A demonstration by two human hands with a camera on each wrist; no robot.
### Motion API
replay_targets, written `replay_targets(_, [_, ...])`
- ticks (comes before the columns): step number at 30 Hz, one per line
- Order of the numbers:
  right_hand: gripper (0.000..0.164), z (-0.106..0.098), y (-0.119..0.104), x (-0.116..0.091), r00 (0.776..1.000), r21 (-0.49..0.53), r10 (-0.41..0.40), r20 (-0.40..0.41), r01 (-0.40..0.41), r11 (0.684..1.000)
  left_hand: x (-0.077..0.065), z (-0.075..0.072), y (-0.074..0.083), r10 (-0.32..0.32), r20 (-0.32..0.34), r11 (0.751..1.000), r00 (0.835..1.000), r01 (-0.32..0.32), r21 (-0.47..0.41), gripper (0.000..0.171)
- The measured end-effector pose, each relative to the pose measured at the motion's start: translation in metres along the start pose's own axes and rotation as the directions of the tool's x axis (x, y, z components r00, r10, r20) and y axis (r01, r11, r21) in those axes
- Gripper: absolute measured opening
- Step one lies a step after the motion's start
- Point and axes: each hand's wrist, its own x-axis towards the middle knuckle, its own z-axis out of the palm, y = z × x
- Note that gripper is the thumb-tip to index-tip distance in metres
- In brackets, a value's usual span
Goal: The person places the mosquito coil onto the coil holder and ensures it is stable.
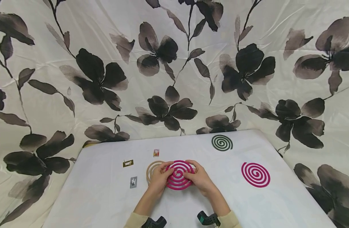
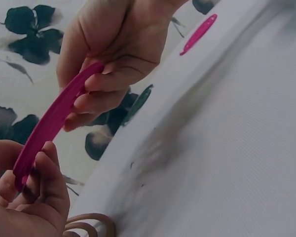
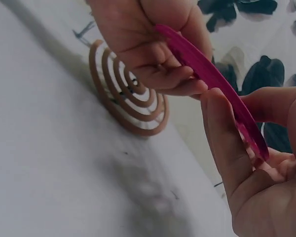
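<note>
In the head view a pink mosquito coil (image 1: 178, 183) is held up over the table between both hands. My left hand (image 1: 158, 181) pinches its left edge, thumb across the front. On the other side my right hand (image 1: 202, 180) grips the right edge, with the thumb on the coil's face. Both wrist views show the pink coil (image 2: 52, 121) nearly edge-on, raised above the white surface with fingers behind it. Beside and partly behind my left hand lies a tan coil (image 1: 148, 173), seen more fully as spiral rings (image 3: 104, 84) in the right wrist view.
A second pink coil (image 1: 255, 174) lies at the right, and a dark green coil (image 1: 222, 142) near the back edge. On the left are a gold metal stand (image 1: 128, 163), a silver metal stand (image 1: 133, 182) and a small red-and-yellow packet (image 1: 156, 153). Floral cloth (image 1: 168, 112) hangs behind the white table (image 1: 97, 190).
</note>
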Motion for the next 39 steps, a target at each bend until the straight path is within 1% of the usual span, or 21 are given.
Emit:
replay_targets(4, [0.063,0.005,0.001,-0.003,1.000,-0.007,-0.019,-0.005,0.019,1.000,-0.005,-0.003,-0.002,0.019,-0.012,1.000,1.000,-0.019,0.011,0.034])
replay_targets(9, [0.063,0.012,0.003,-0.008,1.000,0.017,-0.019,-0.001,0.019,1.000,-0.012,-0.007,-0.002,0.050,0.010,0.999,0.999,-0.050,-0.008,0.036])
replay_targets(14, [0.062,0.017,0.005,-0.012,1.000,0.031,-0.017,-0.007,0.017,0.999,-0.017,-0.011,-0.004,0.058,0.015,0.998,0.998,-0.058,0.000,0.037])
replay_targets(17, [0.059,0.021,0.003,-0.015,1.000,0.037,-0.019,-0.015,0.019,0.999,-0.019,-0.013,-0.006,0.061,0.013,0.998,0.998,-0.061,0.004,0.038])
replay_targets(21, [0.058,0.027,0.002,-0.017,1.000,0.053,-0.017,-0.017,0.018,0.998,-0.021,-0.016,-0.007,0.058,-0.002,0.998,0.998,-0.058,0.000,0.037])
replay_targets(25, [0.060,0.033,0.008,-0.014,1.000,0.069,-0.013,-0.025,0.015,0.998,-0.024,-0.020,-0.007,0.048,-0.012,0.999,0.999,-0.048,0.002,0.037])
replay_targets(30, [0.061,0.042,0.013,-0.012,0.999,0.050,-0.021,-0.040,0.023,0.998,-0.029,-0.026,-0.005,0.041,-0.035,0.999,0.999,-0.041,0.006,0.037])
replay_targets(35, [0.060,0.050,0.011,-0.013,0.999,0.046,-0.029,-0.026,0.030,0.998,-0.032,-0.033,-0.004,0.028,-0.073,0.999,0.997,-0.026,0.019,0.037])
replay_targets(39, [0.059,0.057,0.010,-0.012,0.999,0.051,-0.040,-0.020,0.041,0.998,-0.034,-0.039,-0.004,0.030,-0.090,0.999,0.996,-0.027,0.034,0.037])
